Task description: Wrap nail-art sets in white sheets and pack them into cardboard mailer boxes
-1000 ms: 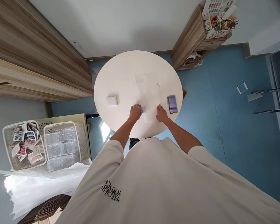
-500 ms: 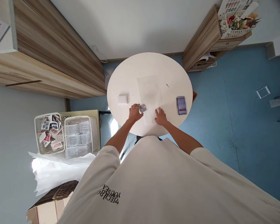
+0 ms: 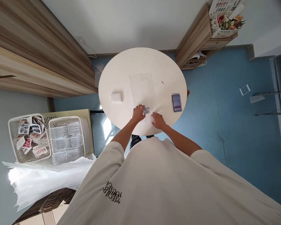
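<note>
My left hand (image 3: 138,113) is closed around the left side of a small clear plastic pack (image 3: 146,110) with something greyish in it. The pack rests on the near part of a translucent white wrapping sheet (image 3: 142,86), which lies flat on the round white table. Just right of the pack, my right hand (image 3: 158,121) has its fingers bent at the sheet's near end and appears to pinch it; the fingertips are small and partly unclear. Its thumb points left, towards the pack.
A small white block (image 3: 116,97) sits on the table's left, a blurred purple phone-like object (image 3: 176,102) on its right. Baskets of clear boxes (image 3: 67,139) and nail-tip packs (image 3: 29,137) stand at lower left. Wooden cabinets (image 3: 194,37) flank the table.
My left hand has moved right with the plastic pack, over the sheet. My right hand has shifted nearer to me, and its flat fingers have curled at the sheet's end. The view has turned slightly.
</note>
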{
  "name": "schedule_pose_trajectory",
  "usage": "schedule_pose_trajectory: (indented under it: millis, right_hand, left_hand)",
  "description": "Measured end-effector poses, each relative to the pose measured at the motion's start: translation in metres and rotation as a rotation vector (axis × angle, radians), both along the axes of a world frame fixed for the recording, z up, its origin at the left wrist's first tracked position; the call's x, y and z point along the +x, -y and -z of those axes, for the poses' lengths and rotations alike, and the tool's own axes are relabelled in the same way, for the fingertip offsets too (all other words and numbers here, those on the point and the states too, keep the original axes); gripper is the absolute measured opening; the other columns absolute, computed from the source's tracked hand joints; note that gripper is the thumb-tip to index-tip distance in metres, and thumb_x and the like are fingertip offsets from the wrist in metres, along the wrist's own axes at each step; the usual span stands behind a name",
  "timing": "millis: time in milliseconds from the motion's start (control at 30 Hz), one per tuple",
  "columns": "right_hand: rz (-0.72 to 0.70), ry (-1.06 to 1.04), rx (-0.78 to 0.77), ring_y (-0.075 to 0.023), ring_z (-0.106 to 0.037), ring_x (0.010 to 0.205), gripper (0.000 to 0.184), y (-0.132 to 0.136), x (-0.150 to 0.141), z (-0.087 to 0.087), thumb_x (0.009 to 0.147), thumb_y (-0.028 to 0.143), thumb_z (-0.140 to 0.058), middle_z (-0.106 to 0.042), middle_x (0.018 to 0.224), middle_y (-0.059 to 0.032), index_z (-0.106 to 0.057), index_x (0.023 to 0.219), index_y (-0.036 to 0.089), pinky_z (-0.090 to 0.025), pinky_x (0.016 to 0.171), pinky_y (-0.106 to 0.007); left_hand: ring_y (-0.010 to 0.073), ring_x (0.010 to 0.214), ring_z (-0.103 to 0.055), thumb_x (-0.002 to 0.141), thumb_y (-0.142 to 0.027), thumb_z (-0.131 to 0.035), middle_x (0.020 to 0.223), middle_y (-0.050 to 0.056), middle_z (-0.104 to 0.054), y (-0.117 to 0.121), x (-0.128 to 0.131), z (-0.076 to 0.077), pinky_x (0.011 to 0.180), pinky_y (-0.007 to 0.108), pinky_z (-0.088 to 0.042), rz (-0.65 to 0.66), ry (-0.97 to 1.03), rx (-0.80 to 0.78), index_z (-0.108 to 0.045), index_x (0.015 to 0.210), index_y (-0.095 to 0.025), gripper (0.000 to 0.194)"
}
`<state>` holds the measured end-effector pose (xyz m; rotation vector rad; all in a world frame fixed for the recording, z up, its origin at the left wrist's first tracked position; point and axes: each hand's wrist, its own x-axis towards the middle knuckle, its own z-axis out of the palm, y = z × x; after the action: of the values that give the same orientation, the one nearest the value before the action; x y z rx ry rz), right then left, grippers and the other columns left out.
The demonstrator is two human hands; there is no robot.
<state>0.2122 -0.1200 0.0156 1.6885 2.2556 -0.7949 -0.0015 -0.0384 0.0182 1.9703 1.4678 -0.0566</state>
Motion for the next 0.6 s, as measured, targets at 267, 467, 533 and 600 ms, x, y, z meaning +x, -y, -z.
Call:
schedule_pose_trajectory:
  millis: [267, 467, 533, 600]
  right_hand:
    - [-0.066, 0.056, -0.001, -0.0346, -0.033, 0.155, 0.048, 0.005, 0.002, 0.001, 0.093, 0.021, -0.057, -0.037, 0.171, -0.0169, -0.06, 0.141, 0.016, -0.031, 0.123, -0.049]
    - [-0.051, 0.048, -0.026, -0.032, -0.038, 0.15, 0.038, -0.001, 0.002, -0.006, 0.097, 0.017, -0.048, -0.042, 0.169, -0.0131, -0.066, 0.13, 0.018, -0.035, 0.121, -0.048]
    - [-0.048, 0.033, -0.021, -0.0317, -0.041, 0.147, 0.037, -0.003, 0.003, -0.006, 0.098, 0.016, -0.046, -0.044, 0.167, -0.0129, -0.068, 0.127, 0.019, -0.036, 0.119, -0.048]
    - [-0.047, 0.018, -0.006, -0.0311, -0.044, 0.144, 0.037, -0.003, 0.003, -0.005, 0.099, 0.014, -0.043, -0.047, 0.164, -0.013, -0.07, 0.124, 0.019, -0.037, 0.117, -0.048]
  left_hand:
    - [0.037, 0.148, -0.043, 0.087, -0.019, -0.064, 0.16, 0.015, -0.046, -0.001, 0.003, 0.008, 0.12, 0.051, -0.037, -0.011, -0.035, 0.024, -0.043, 0.157, -0.025, 0.073]
    - [0.039, 0.152, -0.038, 0.09, -0.024, -0.064, 0.162, 0.016, -0.045, -0.001, 0.004, 0.006, 0.121, 0.055, -0.036, 0.002, -0.05, 0.003, -0.039, 0.162, -0.027, 0.076]
    - [0.0388, 0.154, -0.037, 0.091, -0.026, -0.065, 0.165, 0.016, -0.043, -0.001, 0.004, 0.002, 0.122, 0.054, -0.036, 0.001, -0.053, -0.003, -0.036, 0.164, -0.027, 0.078]
    - [0.0375, 0.154, -0.038, 0.093, -0.028, -0.063, 0.169, 0.016, -0.037, 0.001, 0.002, -0.003, 0.122, 0.053, -0.036, -0.001, -0.043, -0.006, -0.033, 0.165, -0.027, 0.078]
